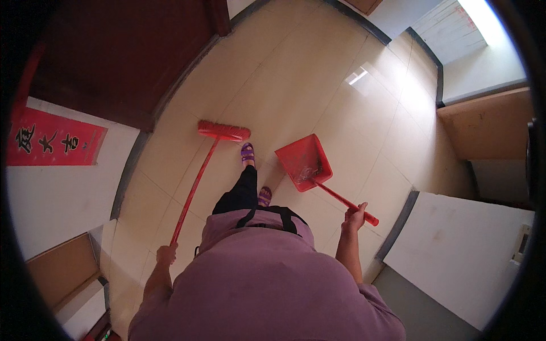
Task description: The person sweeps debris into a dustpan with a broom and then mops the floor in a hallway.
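Note:
My left hand (166,254) grips the upper end of the long handle of a red push-style broom (194,187). The broom's bristle head (224,131) is out in front of my feet, to the left, over the tiled floor. In my right hand (355,217) is the handle of a red long-handled dustpan (305,162). Its pan is to the right of my feet with the wide mouth turned away from me and to the left. Some greyish debris (310,171) shows inside, near the back of the pan. Whether the pan touches the floor, I cannot tell.
Pale glossy tiles (273,98) cover the floor. A dark wooden door (115,55) and a white wall with a red paper banner (57,138) bearing writing stand at left. At right are a white wall corner (460,238) and a brown door (490,125). Purple sandals (247,154) are on my feet.

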Available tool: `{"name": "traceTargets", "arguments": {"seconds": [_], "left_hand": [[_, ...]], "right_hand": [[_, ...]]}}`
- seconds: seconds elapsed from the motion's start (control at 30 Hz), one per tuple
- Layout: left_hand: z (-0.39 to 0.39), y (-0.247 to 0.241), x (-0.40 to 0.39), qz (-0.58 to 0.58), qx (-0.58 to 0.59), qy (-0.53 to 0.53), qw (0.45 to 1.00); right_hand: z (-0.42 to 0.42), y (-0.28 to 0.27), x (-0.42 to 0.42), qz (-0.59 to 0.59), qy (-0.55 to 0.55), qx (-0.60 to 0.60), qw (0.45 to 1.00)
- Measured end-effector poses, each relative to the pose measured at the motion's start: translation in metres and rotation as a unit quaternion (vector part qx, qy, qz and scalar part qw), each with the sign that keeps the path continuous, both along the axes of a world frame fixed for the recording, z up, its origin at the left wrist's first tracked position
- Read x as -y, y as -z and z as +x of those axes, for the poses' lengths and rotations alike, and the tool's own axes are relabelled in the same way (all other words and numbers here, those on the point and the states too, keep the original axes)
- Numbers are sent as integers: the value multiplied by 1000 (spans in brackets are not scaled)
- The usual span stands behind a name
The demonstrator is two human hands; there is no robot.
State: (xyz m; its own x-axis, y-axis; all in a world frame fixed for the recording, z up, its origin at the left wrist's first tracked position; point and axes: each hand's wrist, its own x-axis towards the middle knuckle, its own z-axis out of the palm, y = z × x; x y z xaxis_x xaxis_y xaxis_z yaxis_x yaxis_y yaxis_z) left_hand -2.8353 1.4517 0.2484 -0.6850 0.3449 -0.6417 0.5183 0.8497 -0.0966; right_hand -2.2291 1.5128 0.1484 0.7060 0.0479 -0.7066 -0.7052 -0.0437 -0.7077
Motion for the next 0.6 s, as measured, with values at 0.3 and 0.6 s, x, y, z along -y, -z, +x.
{"name": "traceTargets", "arguments": {"seconds": [0.3,0.6], "left_hand": [[17,8,46,1,-35,176,984],[107,126,-140,116,136,218,959]], "right_hand": [[-19,2,91,-17,26,1,1000],[-70,-3,176,-44,62,-11,997]]}}
